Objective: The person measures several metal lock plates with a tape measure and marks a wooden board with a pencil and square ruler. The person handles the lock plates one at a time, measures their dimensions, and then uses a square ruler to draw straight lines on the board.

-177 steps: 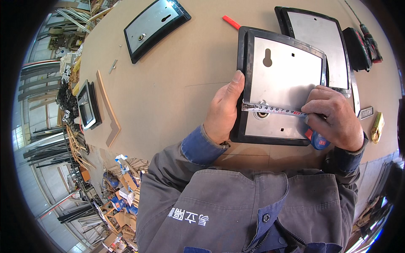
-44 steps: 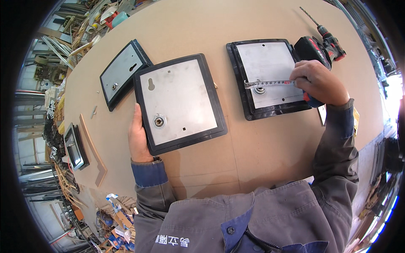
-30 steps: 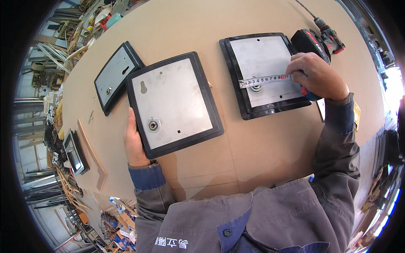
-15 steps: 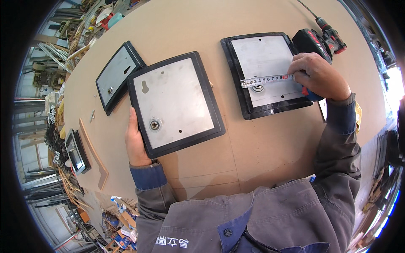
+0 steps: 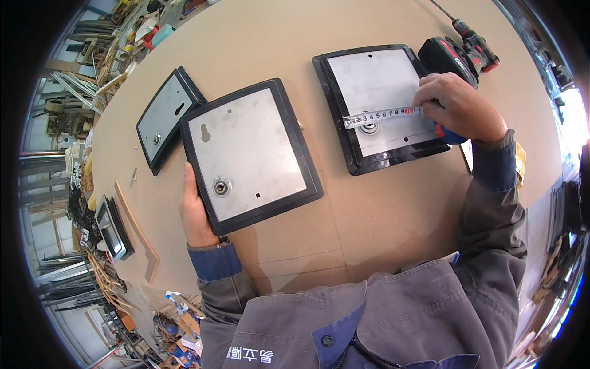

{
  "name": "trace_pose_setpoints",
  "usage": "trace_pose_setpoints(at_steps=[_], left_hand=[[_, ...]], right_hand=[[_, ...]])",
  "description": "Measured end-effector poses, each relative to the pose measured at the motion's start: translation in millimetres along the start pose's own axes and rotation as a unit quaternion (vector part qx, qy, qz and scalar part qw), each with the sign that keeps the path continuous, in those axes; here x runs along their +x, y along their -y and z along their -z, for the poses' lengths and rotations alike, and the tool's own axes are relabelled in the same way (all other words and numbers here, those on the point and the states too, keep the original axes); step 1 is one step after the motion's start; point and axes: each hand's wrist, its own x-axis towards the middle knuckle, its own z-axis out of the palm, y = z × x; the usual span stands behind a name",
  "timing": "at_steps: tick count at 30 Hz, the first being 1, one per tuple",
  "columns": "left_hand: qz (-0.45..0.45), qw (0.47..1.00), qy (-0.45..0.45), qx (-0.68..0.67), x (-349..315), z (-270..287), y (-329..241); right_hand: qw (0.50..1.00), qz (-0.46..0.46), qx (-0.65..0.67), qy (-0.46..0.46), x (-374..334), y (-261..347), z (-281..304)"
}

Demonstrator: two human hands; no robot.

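Note:
My left hand [image 5: 198, 212] grips the lower left edge of a black-framed metal panel [image 5: 258, 144], its thumb along the frame and its other fingers hidden underneath. This panel has a keyhole-shaped cutout and a round lock, and is held tilted. In my right hand [image 5: 461, 107] is a tape measure [image 5: 455, 136], mostly covered by the fingers. Its pulled-out blade [image 5: 381, 117] crosses a second black-framed panel [image 5: 375, 80] lying on the table, just above that panel's round lock [image 5: 369, 128]. A third such panel [image 5: 163, 117] lies at the left, partly behind the held one.
A cordless drill [image 5: 470, 52] with a long bit lies at the far right of the brown table [image 5: 258, 31]. At the left are a thin angled strip [image 5: 136, 227] and a small black-framed piece [image 5: 112, 227]. Stacked scrap and materials [image 5: 101, 80] line the floor beyond the left edge.
The view has shifted slightly, so most things sit a little further left. Both hands keep their holds, and the tape blade still lies across the right panel.

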Motion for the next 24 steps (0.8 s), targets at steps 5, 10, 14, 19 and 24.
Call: trace_pose_setpoints(at_steps=[5, 10, 14, 19, 24], left_hand=[[-0.005, 1.0, -0.002, -0.005, 0.4, -1.5, -0.3], [0.011, 1.0, 0.022, -0.009, 4.3, 9.5, 0.8], [0.013, 0.999, 0.029, -0.015, 4.3, 9.7, 1.2], [0.014, 0.999, 0.028, -0.019, 6.0, 13.2, 1.8], [0.008, 0.999, 0.04, -0.017, 4.3, 10.0, 0.7]], right_hand=[[1.0, 0.002, 0.006, 0.001, 0.1, 0.9, 1.2], [1.0, -0.014, 0.016, 0.004, 0.2, 2.4, 1.4], [1.0, -0.018, 0.018, 0.003, 0.3, 3.5, 1.2], [1.0, -0.008, 0.013, 0.002, 0.2, 3.2, 1.3], [1.0, -0.021, 0.013, 0.012, 0.3, 4.3, 1.9]])
